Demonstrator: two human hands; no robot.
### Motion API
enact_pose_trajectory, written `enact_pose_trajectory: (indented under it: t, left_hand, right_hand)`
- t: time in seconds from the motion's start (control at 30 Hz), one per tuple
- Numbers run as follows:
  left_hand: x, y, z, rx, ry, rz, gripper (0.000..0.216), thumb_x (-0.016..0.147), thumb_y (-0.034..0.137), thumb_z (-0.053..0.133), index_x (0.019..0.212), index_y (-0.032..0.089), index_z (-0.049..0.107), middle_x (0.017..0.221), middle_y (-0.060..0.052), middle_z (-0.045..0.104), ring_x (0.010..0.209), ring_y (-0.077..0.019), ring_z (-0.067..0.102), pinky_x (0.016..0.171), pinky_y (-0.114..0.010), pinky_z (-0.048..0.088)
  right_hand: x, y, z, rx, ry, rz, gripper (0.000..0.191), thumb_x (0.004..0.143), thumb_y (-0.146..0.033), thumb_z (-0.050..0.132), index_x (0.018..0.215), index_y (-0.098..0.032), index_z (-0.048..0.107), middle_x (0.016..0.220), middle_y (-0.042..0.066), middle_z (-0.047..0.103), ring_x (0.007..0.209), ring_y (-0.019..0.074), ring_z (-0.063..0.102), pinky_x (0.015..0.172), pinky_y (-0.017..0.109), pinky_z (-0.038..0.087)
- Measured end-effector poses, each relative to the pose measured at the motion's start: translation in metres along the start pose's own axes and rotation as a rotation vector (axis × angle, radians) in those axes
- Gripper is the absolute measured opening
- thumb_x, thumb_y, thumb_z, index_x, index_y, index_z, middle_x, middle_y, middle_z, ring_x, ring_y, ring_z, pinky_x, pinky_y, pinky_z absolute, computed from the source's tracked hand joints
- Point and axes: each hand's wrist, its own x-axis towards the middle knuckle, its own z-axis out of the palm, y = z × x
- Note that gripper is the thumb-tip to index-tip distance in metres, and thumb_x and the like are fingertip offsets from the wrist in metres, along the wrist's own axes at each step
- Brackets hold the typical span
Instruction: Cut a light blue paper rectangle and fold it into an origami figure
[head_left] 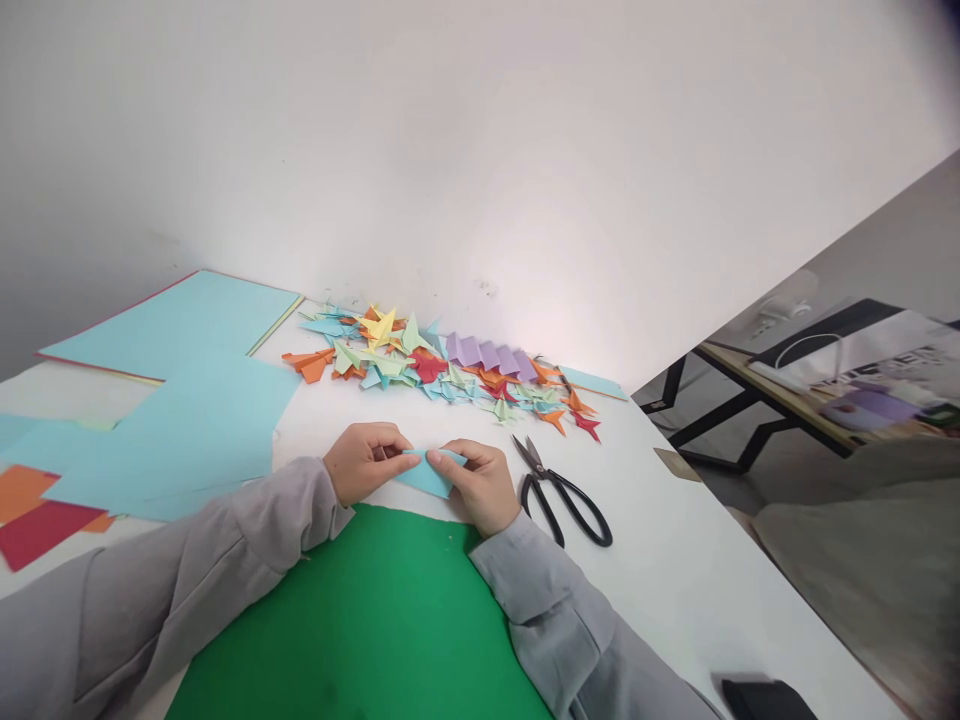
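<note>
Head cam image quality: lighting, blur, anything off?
Head view: diffuse light, soft shadows; wall brighter mid-frame than at left. Head view: left hand, right hand, blue paper, scissors fairly crisp. Head view: side table area at far right smeared; top-right corner dark.

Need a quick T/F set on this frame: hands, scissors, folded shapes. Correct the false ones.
1. The left hand and right hand both hold the small blue paper. True.
2. The scissors have parted blades. True.
3. The scissors lie nearer the left hand. False: nearer the right.
4. The folded shapes lie beyond the hands. True.
5. The folded shapes are all orange. False: several colours.
</note>
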Motion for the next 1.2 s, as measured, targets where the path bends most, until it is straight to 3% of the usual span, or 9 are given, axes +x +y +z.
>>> enact_pose_trajectory:
  t: [0.2,0.33,0.47,0.63,0.8,0.93,1.1,1.2]
  left_hand:
    - [0.000,-0.001,-0.001,0.014,-0.060,0.100,0.021,0.075,0.025,0.054,0.064,0.012,0.066,0.055,0.003,0.046,0.052,-0.0079,0.039,0.050,-0.021,0.031]
    - [0.000,-0.003,-0.001,0.016,-0.084,0.136,0.022,0.075,0.025,0.054,0.062,0.012,0.066,0.054,0.003,0.044,0.051,-0.0078,0.039,0.050,-0.021,0.030]
    - [0.001,-0.002,-0.001,0.012,-0.073,0.141,0.021,0.074,0.024,0.054,0.061,0.012,0.065,0.053,0.003,0.043,0.051,-0.0076,0.039,0.049,-0.021,0.030]
    - [0.003,0.001,-0.001,0.002,-0.030,0.084,0.020,0.073,0.024,0.055,0.060,0.012,0.065,0.052,0.003,0.044,0.049,-0.0073,0.040,0.048,-0.021,0.031]
    - [0.002,-0.002,-0.001,-0.044,-0.014,-0.004,0.019,0.072,0.027,0.056,0.062,0.012,0.064,0.054,0.003,0.049,0.044,-0.0072,0.045,0.046,-0.021,0.036]
    - [0.002,-0.006,-0.004,-0.069,0.047,-0.070,0.021,0.071,0.031,0.057,0.062,0.013,0.062,0.051,0.003,0.051,0.042,-0.0081,0.047,0.044,-0.021,0.038]
    - [0.001,-0.005,-0.004,-0.059,0.083,-0.074,0.021,0.072,0.031,0.058,0.063,0.012,0.062,0.050,0.002,0.053,0.043,-0.0086,0.049,0.044,-0.021,0.040]
    - [0.001,-0.004,-0.003,-0.098,0.060,-0.076,0.021,0.071,0.032,0.059,0.064,0.012,0.063,0.048,0.002,0.053,0.042,-0.0084,0.048,0.044,-0.021,0.041]
  right_hand:
    - [-0.005,-0.011,0.006,-0.115,-0.068,-0.045,0.022,0.062,-0.038,0.072,0.065,-0.017,0.067,0.058,0.000,0.061,0.050,0.0102,0.049,0.046,0.022,0.039]
    - [-0.009,-0.014,0.008,-0.085,-0.108,0.072,0.029,0.063,-0.044,0.070,0.061,-0.017,0.062,0.045,-0.005,0.050,0.032,0.0072,0.040,0.030,0.020,0.028]
    - [-0.008,-0.008,0.007,-0.031,-0.116,0.115,0.030,0.062,-0.044,0.071,0.060,-0.016,0.062,0.039,-0.007,0.045,0.028,0.0063,0.036,0.027,0.019,0.023]
    - [-0.002,0.001,0.006,0.050,0.062,0.034,0.028,0.059,-0.039,0.074,0.054,-0.015,0.061,0.045,-0.004,0.050,0.043,0.0065,0.039,0.039,0.020,0.031]
    - [0.003,0.007,0.004,0.179,0.126,0.047,0.035,0.062,-0.041,0.073,0.048,-0.016,0.054,0.040,-0.007,0.040,0.041,0.0049,0.031,0.040,0.020,0.026]
    - [0.004,0.006,0.002,0.298,0.087,0.088,0.036,0.066,-0.049,0.067,0.054,-0.017,0.055,0.043,-0.006,0.046,0.041,0.0065,0.039,0.043,0.021,0.033]
    - [0.002,-0.003,0.004,0.178,-0.163,0.139,0.030,0.052,-0.035,0.079,0.068,-0.016,0.062,0.053,-0.003,0.060,0.050,0.0102,0.053,0.052,0.023,0.043]
    - [0.002,-0.004,0.005,0.143,-0.191,0.135,0.027,0.055,-0.036,0.078,0.064,-0.015,0.062,0.052,-0.001,0.062,0.047,0.0105,0.053,0.050,0.024,0.044]
